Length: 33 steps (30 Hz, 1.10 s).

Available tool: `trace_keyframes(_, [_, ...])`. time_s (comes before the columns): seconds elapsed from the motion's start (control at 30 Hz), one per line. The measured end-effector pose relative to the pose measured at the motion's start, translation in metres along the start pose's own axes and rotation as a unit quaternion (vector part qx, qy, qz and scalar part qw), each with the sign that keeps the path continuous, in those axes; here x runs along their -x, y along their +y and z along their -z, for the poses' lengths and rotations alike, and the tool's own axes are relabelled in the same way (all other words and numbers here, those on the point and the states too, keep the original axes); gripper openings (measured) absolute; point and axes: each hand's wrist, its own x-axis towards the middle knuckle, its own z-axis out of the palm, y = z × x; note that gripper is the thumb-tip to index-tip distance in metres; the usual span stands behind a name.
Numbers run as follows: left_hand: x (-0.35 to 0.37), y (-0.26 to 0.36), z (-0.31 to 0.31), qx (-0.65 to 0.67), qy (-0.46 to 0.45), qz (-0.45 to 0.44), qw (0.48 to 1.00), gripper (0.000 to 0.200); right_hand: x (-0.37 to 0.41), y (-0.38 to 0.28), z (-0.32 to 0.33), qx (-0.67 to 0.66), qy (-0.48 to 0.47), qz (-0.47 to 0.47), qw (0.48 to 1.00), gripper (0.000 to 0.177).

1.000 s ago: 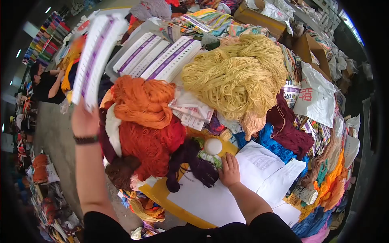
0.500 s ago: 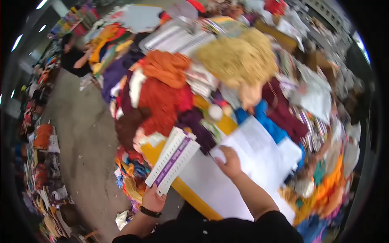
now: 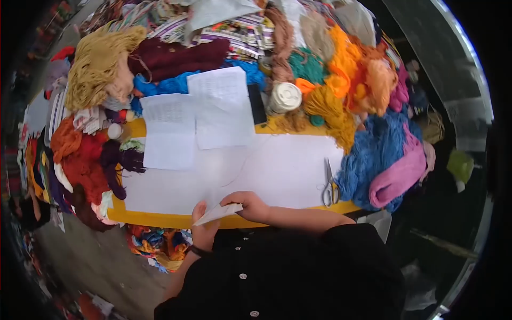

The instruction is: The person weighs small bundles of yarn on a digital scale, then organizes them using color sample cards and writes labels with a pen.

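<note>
White punched cards (image 3: 217,214), now seen nearly edge-on, are between my two hands just above the table's front edge. My left hand (image 3: 205,230) grips their left end, with the thumb up along the side. Fingers of my right hand (image 3: 249,206) are closed on the right end. The print on the cards cannot be read from this angle. Beyond my hands, a large white sheet (image 3: 288,173) covers the yellow tabletop. Two printed papers (image 3: 221,114) (image 3: 169,125) lie on its far part, overlapping each other.
Scissors (image 3: 328,184) lie at the sheet's right end. A white round tub (image 3: 285,98) and a dark phone-like slab (image 3: 256,104) stand behind. Yarn hanks surround the sheet: blue (image 3: 368,160), pink (image 3: 397,173), red (image 3: 88,165), beige (image 3: 101,66). A person (image 3: 32,210) is at far left.
My view has swung right over the table. My right hand has left the white paper and now holds the cards together with my left, and the cards have turned edge-on.
</note>
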Motion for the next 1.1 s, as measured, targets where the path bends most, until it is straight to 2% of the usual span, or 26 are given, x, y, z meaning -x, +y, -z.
trace_keyframes(0.03, [-0.010,0.001,-0.016,0.006,-0.032,-0.019,0.999,0.054,0.010,0.007,0.003,0.036,0.024,0.042,0.998,0.025])
trace_keyframes(0.1, [-0.023,-0.013,-0.037,-0.037,-0.066,-0.004,0.997,0.050,0.028,0.035,0.001,0.079,0.043,0.033,0.995,0.019])
trace_keyframes(0.13, [-0.025,-0.026,-0.045,-0.081,-0.085,0.010,0.993,0.046,0.037,0.052,-0.004,0.072,0.071,-0.009,0.995,0.017])
trace_keyframes(0.17, [-0.029,-0.044,-0.052,-0.045,-0.087,0.017,0.995,0.043,0.042,0.060,-0.005,0.065,0.097,-0.049,0.992,0.015])
trace_keyframes(0.2, [-0.031,-0.055,-0.057,-0.009,-0.085,0.025,0.996,0.039,0.044,0.059,-0.003,0.065,0.101,-0.048,0.992,0.015])
trace_keyframes(0.23, [-0.032,-0.039,-0.063,0.007,-0.088,0.027,0.996,0.031,0.044,0.054,0.001,0.095,0.091,-0.091,0.987,0.014])
trace_keyframes(0.3, [-0.042,-0.004,-0.058,-0.170,-0.119,-0.088,0.974,0.025,0.039,0.027,0.016,0.150,0.067,-0.146,0.976,0.017])
trace_keyframes(0.33, [-0.048,0.009,-0.049,-0.182,-0.163,0.020,0.970,0.021,0.035,0.009,0.027,0.149,0.060,-0.164,0.973,0.020])
trace_keyframes(0.37, [-0.052,0.037,-0.050,-0.140,-0.135,0.025,0.981,0.022,0.033,-0.003,0.034,0.148,0.051,-0.182,0.971,0.023])
trace_keyframes(0.4, [-0.055,0.060,-0.052,-0.098,-0.104,0.028,0.989,0.023,0.034,-0.004,0.035,0.047,0.090,-0.175,0.979,0.025])
trace_keyframes(0.47, [-0.062,0.082,-0.052,0.045,-0.048,0.067,0.996,0.025,0.035,-0.042,0.047,-0.088,0.108,-0.201,0.970,0.026])
trace_keyframes(0.5, [-0.064,0.099,-0.056,0.120,-0.025,0.086,0.989,0.026,0.036,-0.052,0.052,-0.082,0.086,-0.224,0.967,0.023])
trace_keyframes(0.57, [-0.064,0.124,-0.059,0.140,-0.030,0.075,0.987,0.026,0.043,-0.068,0.058,-0.047,0.060,-0.226,0.971,0.024])
trace_keyframes(0.63, [-0.056,0.149,-0.064,0.269,-0.062,0.114,0.954,0.029,0.049,-0.088,0.060,-0.071,0.078,-0.207,0.973,0.021])
trace_keyframes(0.7, [-0.047,0.160,-0.061,0.339,-0.167,0.108,0.919,0.044,0.054,-0.108,0.066,-0.180,0.094,-0.199,0.959,0.021])
trace_keyframes(0.73, [-0.039,0.172,-0.063,0.372,-0.218,0.101,0.896,0.050,0.057,-0.119,0.069,-0.176,0.094,-0.196,0.960,0.021])
trace_keyframes(0.77, [-0.039,0.170,-0.062,0.340,-0.274,0.098,0.894,0.066,0.058,-0.130,0.070,-0.241,0.083,-0.202,0.946,0.022])
trace_keyframes(0.8, [-0.035,0.175,-0.065,0.335,-0.311,0.091,0.885,0.071,0.060,-0.137,0.070,-0.306,0.072,-0.208,0.926,0.023])
trace_keyframes(0.83, [-0.031,0.187,-0.068,0.328,-0.348,0.084,0.874,0.076,0.061,-0.141,0.069,-0.303,0.070,-0.206,0.928,0.023])
trace_keyframes(0.9, [-0.026,0.187,-0.067,0.335,-0.359,0.084,0.867,0.082,0.065,-0.146,0.067,-0.362,0.053,-0.207,0.907,0.028])
trace_keyframes(0.93, [-0.026,0.186,-0.066,0.320,-0.354,0.086,0.875,0.079,0.066,-0.147,0.068,-0.361,0.052,-0.206,0.908,0.028])
trace_keyframes(1.0, [-0.025,0.185,-0.065,0.298,-0.325,0.082,0.894,0.069,0.066,-0.145,0.071,-0.203,0.021,-0.217,0.955,0.031])
trace_keyframes(1.03, [-0.025,0.187,-0.067,0.241,-0.273,0.058,0.929,0.066,0.065,-0.150,0.071,-0.194,0.000,-0.189,0.963,0.048])
trace_keyframes(1.07, [-0.024,0.190,-0.069,0.182,-0.220,0.035,0.958,0.063,0.068,-0.158,0.069,-0.129,0.012,-0.168,0.977,0.061])
trace_keyframes(1.1, [-0.022,0.194,-0.069,0.167,-0.194,0.033,0.966,0.065,0.071,-0.169,0.066,-0.063,0.025,-0.147,0.987,0.075])
